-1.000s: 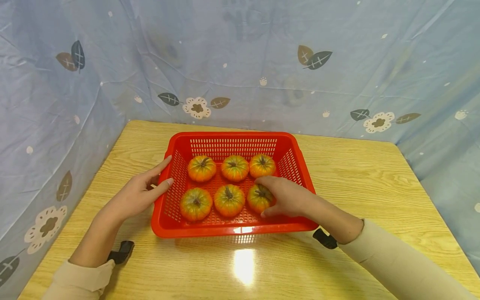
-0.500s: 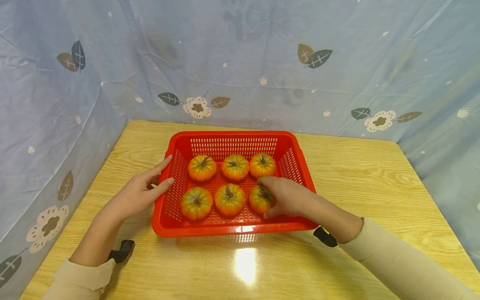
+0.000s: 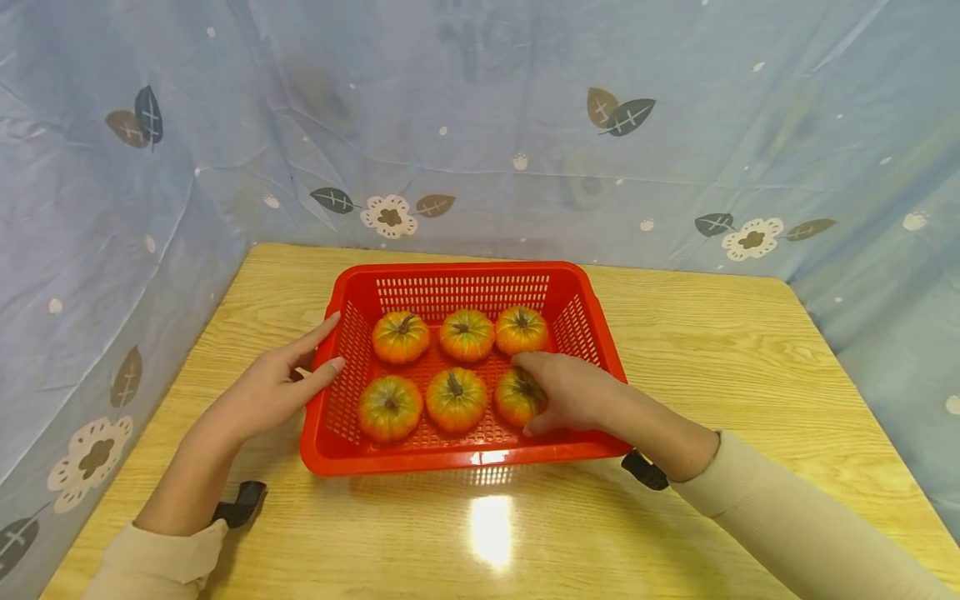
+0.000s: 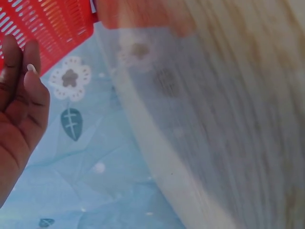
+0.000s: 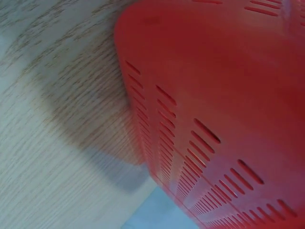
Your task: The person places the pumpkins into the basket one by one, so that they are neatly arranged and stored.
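Note:
A red plastic basket (image 3: 465,463) with slotted walls stands on the wooden table and bears two rows of small orange pumpkins. My left hand (image 3: 273,387) holds its left rim, thumb and index fingertip on the edge; the other fingers are mostly hidden in the head view. In the left wrist view, curled fingers (image 4: 35,95) lie by the slotted wall. With my right hand (image 3: 573,396) I grip the front-right pumpkin (image 3: 513,402), thumb at the near side and fingers at the far side. The right wrist view shows the basket's outer wall (image 5: 228,95), not the hand.
Beside the held pumpkin sit the front-middle pumpkin (image 3: 457,402) and the front-left pumpkin (image 3: 390,408). Behind them is a back row, with a pumpkin (image 3: 467,336) at its middle. Bare wooden table (image 3: 712,350) surrounds the basket. A patterned blue cloth (image 3: 480,125) hangs around the table.
The whole head view shifts slightly. Both hands stay where they were on the basket and the pumpkin, and the pumpkins keep their places.

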`<state>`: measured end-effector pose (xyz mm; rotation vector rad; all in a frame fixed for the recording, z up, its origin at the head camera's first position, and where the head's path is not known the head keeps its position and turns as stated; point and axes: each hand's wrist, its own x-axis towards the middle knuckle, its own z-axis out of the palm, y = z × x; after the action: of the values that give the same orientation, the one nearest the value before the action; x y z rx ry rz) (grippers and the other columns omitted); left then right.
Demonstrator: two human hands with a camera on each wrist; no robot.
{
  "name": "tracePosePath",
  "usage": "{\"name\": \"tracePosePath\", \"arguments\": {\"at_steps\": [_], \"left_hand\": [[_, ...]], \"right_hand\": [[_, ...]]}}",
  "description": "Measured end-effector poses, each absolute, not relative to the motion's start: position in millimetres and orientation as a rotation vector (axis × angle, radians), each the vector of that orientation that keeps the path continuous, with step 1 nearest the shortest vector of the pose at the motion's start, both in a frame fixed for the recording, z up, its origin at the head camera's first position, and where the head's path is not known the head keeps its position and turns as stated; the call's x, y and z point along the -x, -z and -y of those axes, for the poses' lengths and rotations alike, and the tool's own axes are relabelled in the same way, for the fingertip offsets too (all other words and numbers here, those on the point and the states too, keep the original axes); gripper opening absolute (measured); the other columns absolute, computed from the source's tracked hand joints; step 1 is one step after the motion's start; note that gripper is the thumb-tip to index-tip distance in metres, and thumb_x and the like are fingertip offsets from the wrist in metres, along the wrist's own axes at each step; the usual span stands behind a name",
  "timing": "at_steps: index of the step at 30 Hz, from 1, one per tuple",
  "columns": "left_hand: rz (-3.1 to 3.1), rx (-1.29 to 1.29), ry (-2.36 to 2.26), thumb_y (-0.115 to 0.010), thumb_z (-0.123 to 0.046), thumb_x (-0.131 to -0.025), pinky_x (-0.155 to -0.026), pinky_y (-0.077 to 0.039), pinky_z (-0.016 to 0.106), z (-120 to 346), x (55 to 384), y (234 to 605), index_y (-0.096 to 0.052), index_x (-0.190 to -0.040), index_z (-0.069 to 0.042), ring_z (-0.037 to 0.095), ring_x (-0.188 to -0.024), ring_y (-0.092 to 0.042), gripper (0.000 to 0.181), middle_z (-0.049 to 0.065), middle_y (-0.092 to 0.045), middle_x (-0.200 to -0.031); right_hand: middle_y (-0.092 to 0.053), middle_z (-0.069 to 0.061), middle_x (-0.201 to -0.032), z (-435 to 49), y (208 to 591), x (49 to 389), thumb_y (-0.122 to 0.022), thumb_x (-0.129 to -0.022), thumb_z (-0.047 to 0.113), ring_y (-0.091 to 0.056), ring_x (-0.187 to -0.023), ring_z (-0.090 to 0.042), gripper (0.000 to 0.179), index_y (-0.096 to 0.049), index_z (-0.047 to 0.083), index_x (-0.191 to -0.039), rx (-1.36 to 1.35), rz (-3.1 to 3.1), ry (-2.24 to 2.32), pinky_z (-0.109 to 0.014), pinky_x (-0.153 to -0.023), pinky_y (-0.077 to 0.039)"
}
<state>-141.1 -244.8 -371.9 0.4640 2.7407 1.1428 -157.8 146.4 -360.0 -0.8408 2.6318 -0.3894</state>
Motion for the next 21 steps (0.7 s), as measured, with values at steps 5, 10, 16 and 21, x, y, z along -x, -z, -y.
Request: {"name": "tracePosePath", "arguments": {"at_steps": [5,10,16,21], "left_hand": [[-2.774,-0.475,-1.096,-0.059,-0.038,-0.104,-0.067,-0.051,0.030,245,142,372,-0.031,-0.161,-0.019,0.022,-0.084,-0.061,0.067,0.008,-0.067,-0.101],[-2.780,-0.483,-1.078,-0.058,-0.039,-0.104,-0.064,-0.049,0.030,245,142,371,-0.031,-0.161,-0.019,0.022,-0.084,-0.059,0.067,0.007,-0.067,-0.099],[-2.797,-0.462,-1.037,-0.053,-0.042,-0.106,-0.076,-0.053,0.040,248,137,365,-0.022,-0.164,-0.018,0.026,-0.097,-0.063,0.070,0.011,-0.067,-0.111],[-2.921,-0.428,-0.907,-0.048,-0.042,-0.108,-0.102,-0.035,0.067,257,129,338,-0.014,-0.163,-0.008,0.048,-0.131,-0.045,0.074,0.027,-0.056,-0.136]], "right_hand": [[-0.063,-0.010,-0.129,-147,359,158,-0.092,-0.074,0.034,-0.061,-0.116,-0.028,0.088,-0.050,0.000,-0.143,0.829,-2.630,0.389,-0.046,-0.104,-0.046],[-0.056,-0.014,-0.143,-151,352,156,-0.091,-0.075,0.039,-0.054,-0.129,-0.032,0.096,-0.044,0.004,-0.152,0.793,-2.642,0.403,-0.049,-0.109,-0.040],[-0.053,-0.016,-0.146,-164,324,152,-0.081,-0.085,0.047,-0.049,-0.135,-0.036,0.085,-0.048,0.000,-0.148,0.761,-2.663,0.364,-0.052,-0.111,-0.038],[-0.048,-0.019,-0.150,-182,286,150,-0.069,-0.091,0.058,-0.044,-0.138,-0.040,0.088,-0.044,-0.001,-0.151,0.736,-2.652,0.340,-0.056,-0.112,-0.034]]}}
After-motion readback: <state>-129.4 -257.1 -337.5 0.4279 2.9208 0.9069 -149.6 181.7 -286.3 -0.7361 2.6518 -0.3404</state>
